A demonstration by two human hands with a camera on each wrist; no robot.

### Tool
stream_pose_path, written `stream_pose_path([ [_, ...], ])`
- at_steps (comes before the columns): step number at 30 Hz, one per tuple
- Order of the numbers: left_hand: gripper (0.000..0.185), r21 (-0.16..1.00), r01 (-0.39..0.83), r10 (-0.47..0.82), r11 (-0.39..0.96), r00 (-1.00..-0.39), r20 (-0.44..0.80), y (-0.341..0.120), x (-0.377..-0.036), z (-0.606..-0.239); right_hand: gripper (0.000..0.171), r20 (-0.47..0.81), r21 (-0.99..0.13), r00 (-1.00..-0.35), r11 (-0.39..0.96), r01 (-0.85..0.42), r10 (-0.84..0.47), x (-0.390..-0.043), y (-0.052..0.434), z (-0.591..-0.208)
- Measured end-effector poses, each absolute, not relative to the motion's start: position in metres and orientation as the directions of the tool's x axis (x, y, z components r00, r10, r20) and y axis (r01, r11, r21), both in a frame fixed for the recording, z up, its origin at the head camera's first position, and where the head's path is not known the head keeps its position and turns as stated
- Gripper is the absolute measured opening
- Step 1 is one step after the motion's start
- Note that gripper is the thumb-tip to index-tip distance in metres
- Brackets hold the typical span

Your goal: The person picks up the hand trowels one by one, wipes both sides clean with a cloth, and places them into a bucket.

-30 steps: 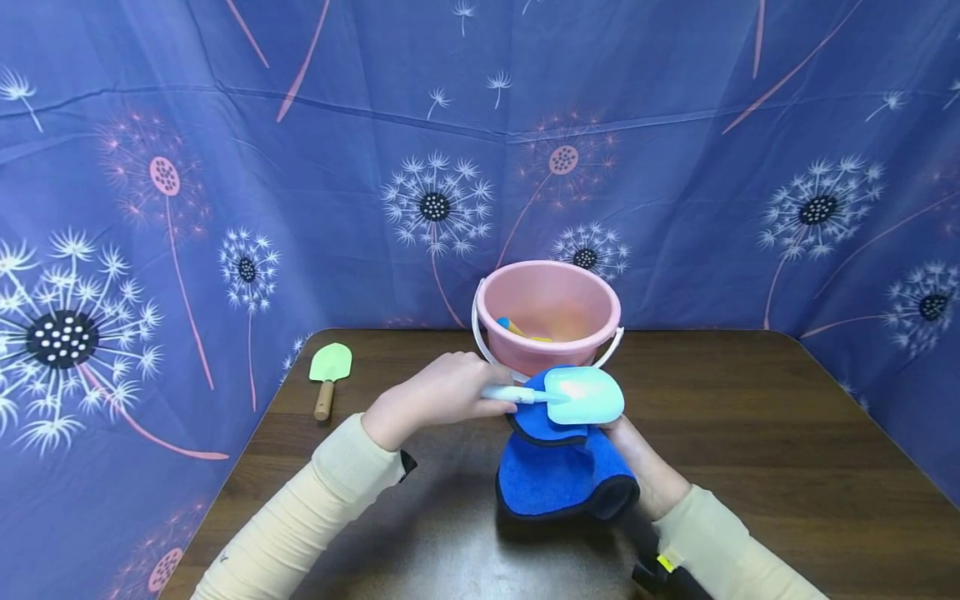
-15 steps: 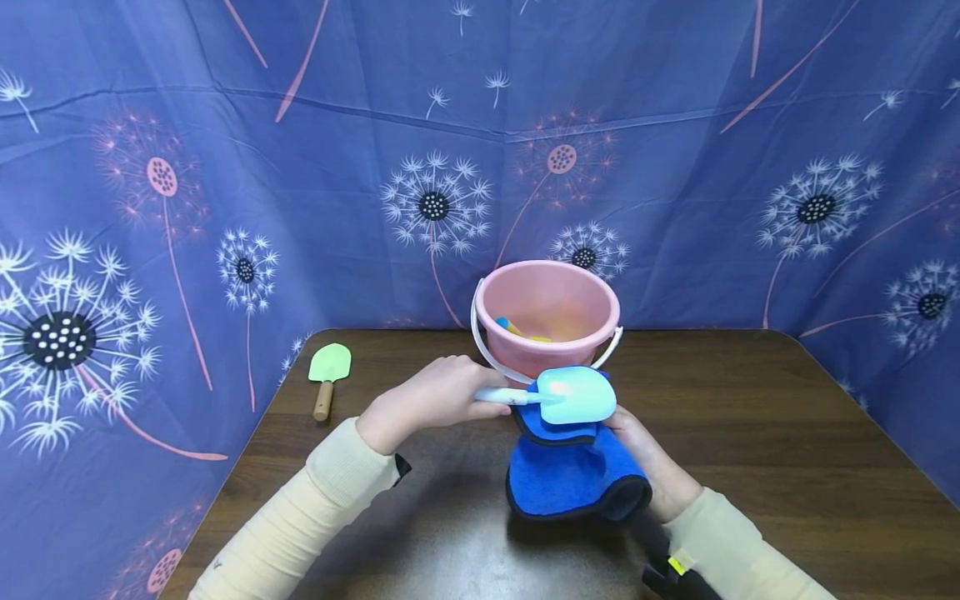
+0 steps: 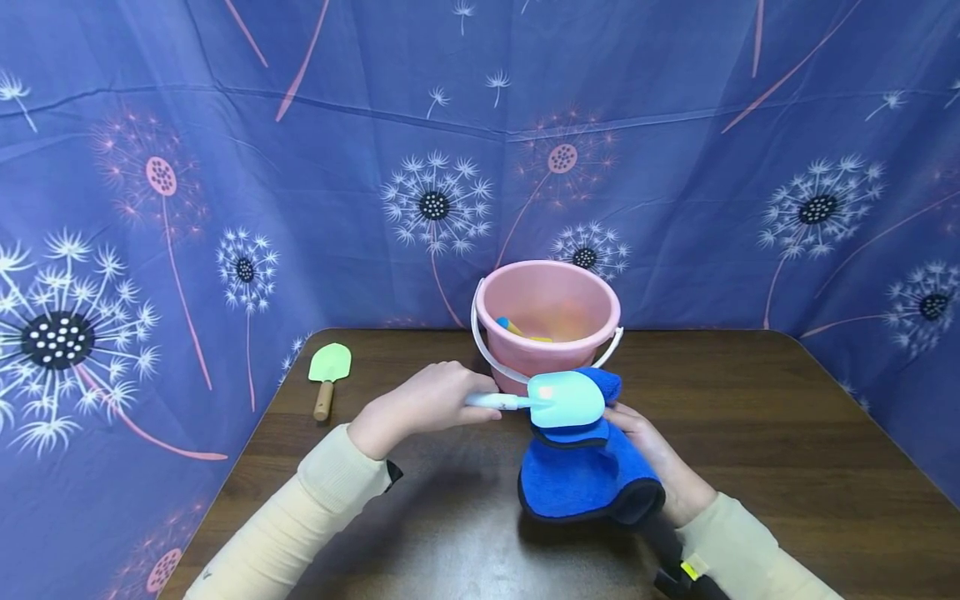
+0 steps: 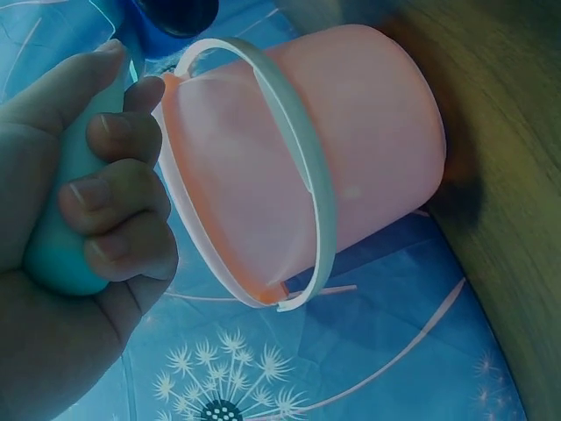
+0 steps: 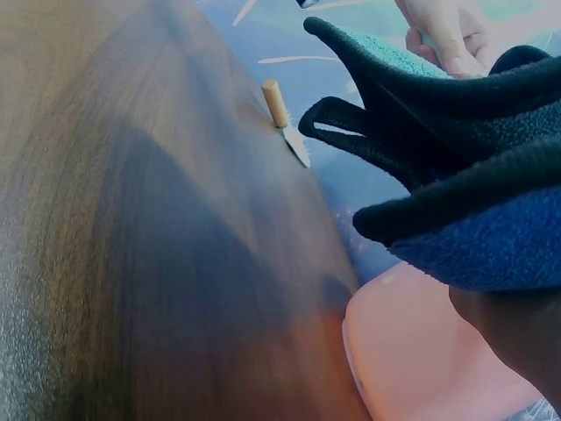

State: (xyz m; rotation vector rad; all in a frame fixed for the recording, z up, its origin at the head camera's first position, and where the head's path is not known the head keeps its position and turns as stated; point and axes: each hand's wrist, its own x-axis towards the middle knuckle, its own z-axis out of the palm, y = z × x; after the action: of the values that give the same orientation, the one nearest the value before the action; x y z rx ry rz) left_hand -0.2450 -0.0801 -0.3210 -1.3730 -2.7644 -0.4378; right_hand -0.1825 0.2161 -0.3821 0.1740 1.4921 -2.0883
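- Count: two hands, two toy shovels out on view, one bucket, one cloth, one bench.
- Left hand: fingers curled tight round the handle of the light blue plastic toy shovel; handle smooth and rounded, blade flat, glossy, broad and scoop-shaped.
- Light blue shovel held level in front of the bucket, blade lying on top of the cloth's upper fold.
- Right hand: under and behind the folded royal-blue fleece cloth with dark edging, holding it up off the bench; cloth hides the fingers, so cannot tell how they are set. Cloth soft, fuzzy, bunched in layers.
- Round pink plastic bucket with white hoop handle: upright on the dark wood-grain bench, just behind the shovel blade; smooth walls, handle hanging down in front. Blue and orange bits inside, too small to name.
- Small green-bladed toy shovel with a wooden handle: flat at the bench's far left edge, well apart from the hands.
- Backdrop: blue fabric with dandelion print, creased.
- Versus a second ago: light blue shovel and left hand have shifted a bit left; cloth and right hand have slid right and slightly down. Bucket and green shovel unchanged.
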Motion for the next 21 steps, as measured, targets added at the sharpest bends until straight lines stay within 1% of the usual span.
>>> stream_pose_path([
  [4,0.015,0.252,0.774,0.771,0.580,-0.622,0.137,-0.084,-0.244,-0.322,0.076,-0.390,-0.817,-0.810,-0.242,0.524,-0.439,-0.183,0.218,-0.378],
  [7,0.016,0.260,0.774,0.772,0.577,-0.621,0.134,-0.086,-0.244,-0.323,0.075,-0.376,-0.821,-0.801,-0.233,0.521,-0.465,-0.183,0.220,-0.378],
  [12,0.015,0.255,0.781,0.775,0.570,-0.614,0.148,-0.090,-0.243,-0.324,0.078,-0.394,-0.841,-0.813,-0.190,0.507,-0.430,-0.184,0.225,-0.378],
  [16,0.014,0.234,0.790,0.777,0.567,-0.608,0.167,-0.093,-0.243,-0.325,0.078,-0.405,-0.829,-0.813,-0.206,0.519,-0.419,-0.183,0.227,-0.377],
  [19,0.014,0.226,0.793,0.778,0.566,-0.604,0.171,-0.094,-0.243,-0.325,0.082,-0.433,-0.819,-0.816,-0.212,0.534,-0.383,-0.181,0.228,-0.376],
  [21,0.014,0.219,0.794,0.778,0.567,-0.604,0.172,-0.096,-0.242,-0.325,0.086,-0.457,-0.821,-0.821,-0.191,0.537,-0.343,-0.181,0.230,-0.377],
])
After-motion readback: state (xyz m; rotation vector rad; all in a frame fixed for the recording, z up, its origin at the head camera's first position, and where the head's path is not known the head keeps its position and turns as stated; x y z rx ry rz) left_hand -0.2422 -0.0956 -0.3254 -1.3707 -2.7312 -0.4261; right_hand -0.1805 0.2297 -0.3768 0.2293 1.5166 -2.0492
